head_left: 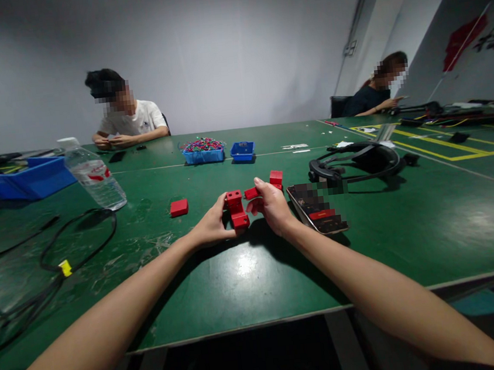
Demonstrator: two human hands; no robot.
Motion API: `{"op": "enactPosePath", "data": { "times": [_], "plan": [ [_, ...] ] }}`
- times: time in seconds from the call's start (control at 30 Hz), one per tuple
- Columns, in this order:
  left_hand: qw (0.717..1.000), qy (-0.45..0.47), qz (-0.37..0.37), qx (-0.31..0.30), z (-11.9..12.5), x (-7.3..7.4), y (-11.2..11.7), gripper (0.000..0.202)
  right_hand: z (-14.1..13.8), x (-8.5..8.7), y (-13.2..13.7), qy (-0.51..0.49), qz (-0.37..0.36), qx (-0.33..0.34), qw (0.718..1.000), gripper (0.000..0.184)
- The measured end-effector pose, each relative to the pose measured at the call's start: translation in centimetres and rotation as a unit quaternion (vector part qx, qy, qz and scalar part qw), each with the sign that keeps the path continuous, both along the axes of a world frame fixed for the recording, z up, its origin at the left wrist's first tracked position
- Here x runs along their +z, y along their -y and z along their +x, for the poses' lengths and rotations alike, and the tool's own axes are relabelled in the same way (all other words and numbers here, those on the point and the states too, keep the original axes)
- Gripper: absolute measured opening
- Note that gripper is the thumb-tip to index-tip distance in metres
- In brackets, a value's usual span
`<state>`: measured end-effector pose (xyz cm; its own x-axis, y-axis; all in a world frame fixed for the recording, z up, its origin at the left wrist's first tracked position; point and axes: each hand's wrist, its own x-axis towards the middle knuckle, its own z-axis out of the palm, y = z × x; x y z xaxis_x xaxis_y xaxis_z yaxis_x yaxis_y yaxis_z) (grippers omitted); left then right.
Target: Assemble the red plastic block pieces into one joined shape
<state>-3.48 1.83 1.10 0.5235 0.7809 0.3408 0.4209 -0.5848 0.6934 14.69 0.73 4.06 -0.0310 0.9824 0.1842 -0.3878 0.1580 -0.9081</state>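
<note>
My left hand [213, 224] is closed round a red block with holes [236, 209], which has a stepped shape and stands over the green table [250, 302]. Just to its right, my right hand [273, 206] pinches a small red piece [251, 193] between thumb and fingers. That piece points toward the block, with a small gap between them. Behind my right hand shows another red block [276, 178], partly hidden by the fingers. A flat red block [179, 208] lies on the table to the left of my left hand.
A phone [318, 208] lies right of my right hand, with a black headset [357, 164] beyond. Blue bins [242, 152] stand farther back, one full of colourful small parts. At left are a water bottle [93, 174] and black cables [49, 276]. Two people sit across the table.
</note>
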Motion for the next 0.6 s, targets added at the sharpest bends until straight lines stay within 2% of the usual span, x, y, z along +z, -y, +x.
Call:
{"op": "enactPosePath", "data": {
  "times": [0.13, 0.4, 0.6],
  "plan": [
    [1.000, -0.008, 0.003, 0.007, 0.08, 0.17, 0.06, 0.094, -0.03, -0.06, 0.02, 0.009, 0.012, -0.003, 1.000, 0.047],
    [1.000, 0.002, -0.010, -0.007, -0.02, 0.11, 0.06, 0.096, 0.05, -0.09, 0.38, 0.072, 0.008, -0.029, 0.997, 0.064],
    [1.000, 0.004, -0.010, -0.005, 0.00, 0.12, 0.17, 0.094, 0.23, -0.28, 0.24, 0.065, 0.017, -0.014, 0.998, 0.059]
  ]
}}
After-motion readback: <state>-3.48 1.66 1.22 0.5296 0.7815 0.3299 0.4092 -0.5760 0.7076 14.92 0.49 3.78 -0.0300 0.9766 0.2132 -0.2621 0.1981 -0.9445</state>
